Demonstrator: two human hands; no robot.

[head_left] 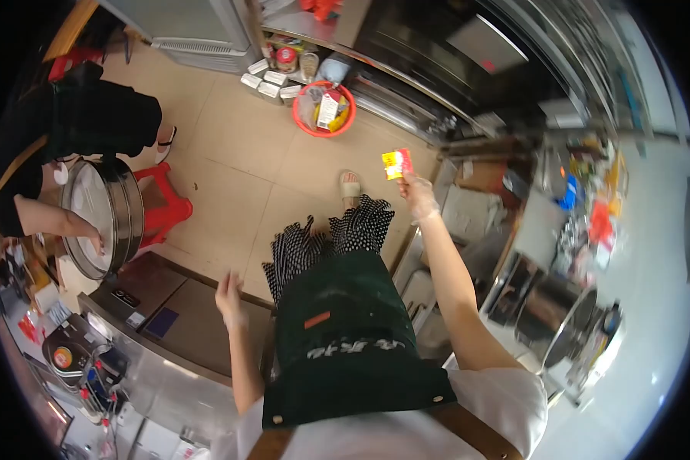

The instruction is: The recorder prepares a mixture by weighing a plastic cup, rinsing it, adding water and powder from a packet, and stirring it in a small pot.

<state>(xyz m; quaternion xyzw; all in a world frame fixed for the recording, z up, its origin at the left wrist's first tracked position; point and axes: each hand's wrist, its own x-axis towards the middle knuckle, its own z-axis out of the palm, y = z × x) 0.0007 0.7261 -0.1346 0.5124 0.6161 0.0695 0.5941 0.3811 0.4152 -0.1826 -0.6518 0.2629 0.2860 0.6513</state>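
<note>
Pinched in the fingers of my right hand (417, 196) is a small flat yellow and red packet (396, 163), held out ahead over the floor. A thin clear glove seems to cover that hand. My left hand (231, 300) hangs at the left, beside the edge of a brown-topped metal counter (199, 310); its fingers are loosely bent and apart, slightly blurred, with nothing visible in them. Between my arms is a dark green apron (345, 307).
An orange-red basket (324, 133) of packages stands on the floor ahead, near white-topped boxes (269, 90). Left, another person's arm (50, 221) reaches into a large round metal pan (134, 203) by a red stool (169, 203). A steel pot (548, 310) lies right, among shelves.
</note>
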